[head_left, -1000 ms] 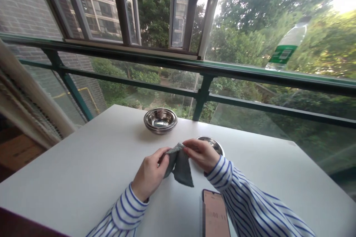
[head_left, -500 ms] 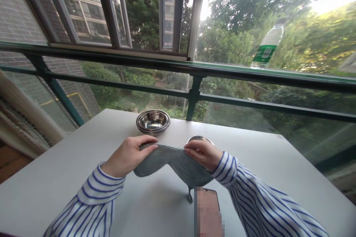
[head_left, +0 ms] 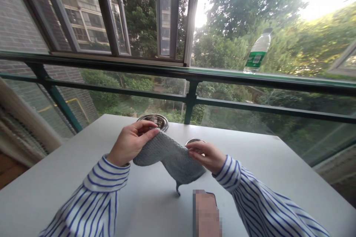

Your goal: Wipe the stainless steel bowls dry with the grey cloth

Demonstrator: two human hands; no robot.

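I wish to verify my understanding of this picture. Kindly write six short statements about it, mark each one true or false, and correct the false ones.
1. The left hand and the right hand both hold the grey cloth. True.
2. The grey cloth lies flat on the table. False: both hands hold the grey cloth up, above the table.
3. A metal bowl is partly hidden by the right hand. True.
4. The sleeves are plain black. False: the sleeves are white with blue stripes.
5. A bottle with a green label shows above the dark railing. True.
6. The left hand and right hand wear gloves. False: both are bare.
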